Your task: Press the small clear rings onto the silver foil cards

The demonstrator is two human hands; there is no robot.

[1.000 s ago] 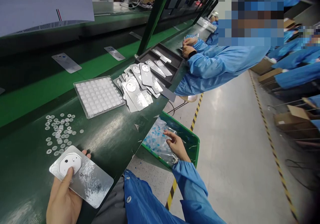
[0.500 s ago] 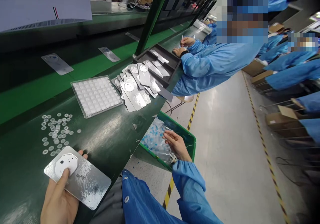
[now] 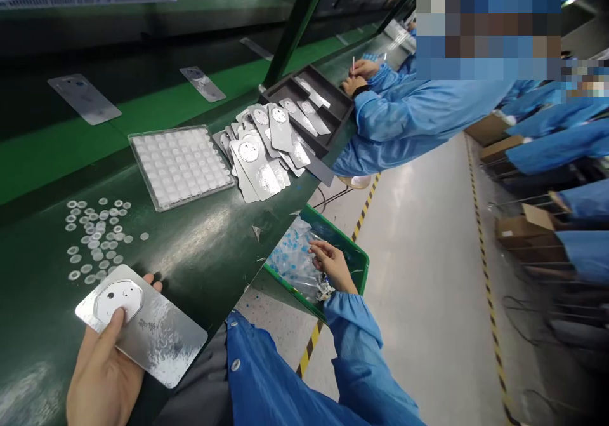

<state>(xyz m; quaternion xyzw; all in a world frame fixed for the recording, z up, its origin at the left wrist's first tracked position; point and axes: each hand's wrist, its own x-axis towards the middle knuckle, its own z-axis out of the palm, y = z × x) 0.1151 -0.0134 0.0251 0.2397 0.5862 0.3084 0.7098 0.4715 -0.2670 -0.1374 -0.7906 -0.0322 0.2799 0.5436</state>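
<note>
Silver plate (image 3: 143, 327) is gripped flat in left hand (image 3: 102, 375) at near tabletop (image 3: 204, 254) edge, thumb pinning its white octagon so the face stays visible. Right hand (image 3: 333, 266) is lowered into green bin (image 3: 359, 262), fingers loosely curled over film scraps (image 3: 295, 264), grasp unclear

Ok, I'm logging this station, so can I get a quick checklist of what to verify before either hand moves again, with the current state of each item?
1. Left hand grips the shiny silver rectangular plate, thumb on its white octagonal patch: ok.
2. Plate lies flat over the dark green bench edge: ok.
3. Right hand is down in the green plastic bin, among clear film scraps with blue tabs: ok.
4. Right hand holds something: cannot tell.
5. Small clear rings lie loose beside the plate, apart from it: ok.
6. Clear plastic grid tray stays within reach: ok.
</note>
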